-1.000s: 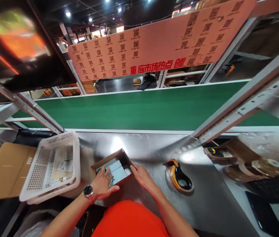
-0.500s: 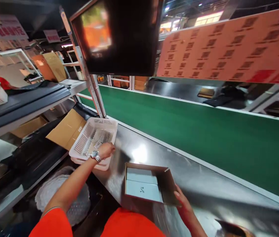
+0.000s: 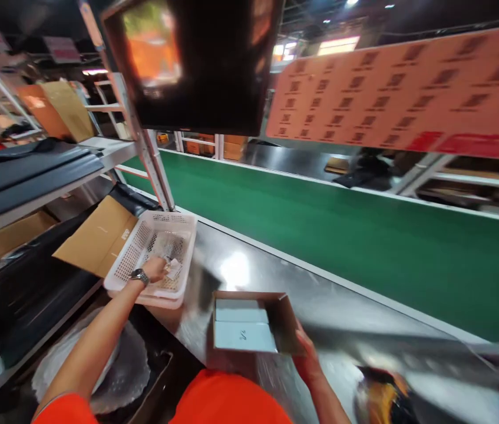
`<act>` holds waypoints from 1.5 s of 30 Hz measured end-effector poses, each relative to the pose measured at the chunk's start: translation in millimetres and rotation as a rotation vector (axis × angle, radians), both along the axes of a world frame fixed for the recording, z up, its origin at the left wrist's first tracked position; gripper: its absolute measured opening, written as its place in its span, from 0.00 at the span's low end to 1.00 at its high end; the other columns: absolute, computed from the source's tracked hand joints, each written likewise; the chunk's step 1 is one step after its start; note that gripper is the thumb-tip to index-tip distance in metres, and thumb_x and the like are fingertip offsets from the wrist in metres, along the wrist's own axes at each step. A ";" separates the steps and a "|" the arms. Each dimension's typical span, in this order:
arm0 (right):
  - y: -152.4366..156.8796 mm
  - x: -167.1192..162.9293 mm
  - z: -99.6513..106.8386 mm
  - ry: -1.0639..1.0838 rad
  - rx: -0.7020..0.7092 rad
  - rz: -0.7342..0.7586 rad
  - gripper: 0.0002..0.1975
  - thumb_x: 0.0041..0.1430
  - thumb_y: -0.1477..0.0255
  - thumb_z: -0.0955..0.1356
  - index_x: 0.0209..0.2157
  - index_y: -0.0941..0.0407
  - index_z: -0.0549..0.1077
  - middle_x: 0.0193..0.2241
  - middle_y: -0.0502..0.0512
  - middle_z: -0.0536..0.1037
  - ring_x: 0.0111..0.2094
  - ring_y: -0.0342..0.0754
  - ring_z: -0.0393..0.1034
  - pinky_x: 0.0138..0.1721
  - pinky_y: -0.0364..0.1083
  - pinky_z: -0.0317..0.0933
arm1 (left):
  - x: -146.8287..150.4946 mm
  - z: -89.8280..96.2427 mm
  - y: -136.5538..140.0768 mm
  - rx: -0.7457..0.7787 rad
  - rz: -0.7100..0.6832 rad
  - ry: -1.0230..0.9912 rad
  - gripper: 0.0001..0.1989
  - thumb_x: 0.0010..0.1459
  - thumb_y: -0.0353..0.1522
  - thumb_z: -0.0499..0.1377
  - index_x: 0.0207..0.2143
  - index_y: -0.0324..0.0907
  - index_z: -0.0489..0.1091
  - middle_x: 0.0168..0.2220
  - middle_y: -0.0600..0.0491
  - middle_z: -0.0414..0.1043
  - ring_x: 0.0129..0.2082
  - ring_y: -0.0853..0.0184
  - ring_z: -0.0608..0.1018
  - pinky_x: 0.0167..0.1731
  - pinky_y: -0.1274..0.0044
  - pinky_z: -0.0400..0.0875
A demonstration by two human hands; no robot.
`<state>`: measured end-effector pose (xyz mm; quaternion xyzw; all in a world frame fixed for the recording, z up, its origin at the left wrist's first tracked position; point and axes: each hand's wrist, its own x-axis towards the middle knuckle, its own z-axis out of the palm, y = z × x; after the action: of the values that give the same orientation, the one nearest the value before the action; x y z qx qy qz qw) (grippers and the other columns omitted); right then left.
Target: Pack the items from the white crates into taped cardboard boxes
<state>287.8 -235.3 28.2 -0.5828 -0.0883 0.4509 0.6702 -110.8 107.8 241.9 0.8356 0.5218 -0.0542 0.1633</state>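
My left hand (image 3: 155,270), with a watch on its wrist, reaches into a white perforated basket (image 3: 184,274) and touches small clear packets (image 3: 170,250) lying inside; whether the fingers grip one is unclear. My right hand (image 3: 306,351) holds the right wall of an open brown cardboard box (image 3: 282,321) on the steel bench. Two pale flat boxes (image 3: 243,337) lie side by side inside the carton.
A green conveyor belt (image 3: 364,235) runs behind the steel bench (image 3: 329,312). A tape dispenser (image 3: 382,397) lies blurred at lower right. Flat cardboard (image 3: 96,235) and bubble wrap (image 3: 129,371) sit at left. A dark monitor (image 3: 196,59) hangs overhead.
The view swung left. My left hand left the carton and went into the white basket, moving deeper in the last half second. My right hand stayed on the carton's right wall.
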 end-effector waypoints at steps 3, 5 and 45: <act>5.7 -8.0 15.1 0.023 0.061 -0.017 0.44 0.37 0.40 0.83 0.54 0.49 0.86 0.65 0.65 0.85 0.74 0.79 0.71 0.81 0.75 0.54 | 41.4 7.0 -36.7 -0.065 -0.045 -0.320 0.19 0.69 0.46 0.63 0.42 0.40 0.84 0.40 0.44 0.87 0.43 0.56 0.86 0.47 0.69 0.79; 7.9 -11.5 18.8 0.040 0.108 -0.016 0.45 0.38 0.41 0.83 0.57 0.48 0.85 0.65 0.64 0.86 0.73 0.78 0.71 0.81 0.74 0.53 | 85.4 0.1 -82.0 -0.251 -0.010 -0.660 0.24 0.64 0.51 0.66 0.46 0.40 0.85 0.43 0.45 0.89 0.43 0.57 0.87 0.44 0.72 0.79; -45.5 31.9 63.9 -0.177 -0.162 0.220 0.41 0.38 0.43 0.87 0.50 0.53 0.86 0.53 0.63 0.89 0.58 0.67 0.79 0.61 0.61 0.71 | 187.7 -99.1 -193.6 -0.228 -0.024 -0.136 0.65 0.45 0.53 0.84 0.77 0.38 0.63 0.69 0.31 0.69 0.67 0.39 0.80 0.67 0.59 0.77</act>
<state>319.6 -280.8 92.2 -0.6591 -0.1737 0.4742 0.5573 76.9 -85.8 142.8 0.8196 0.4897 -0.0583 0.2918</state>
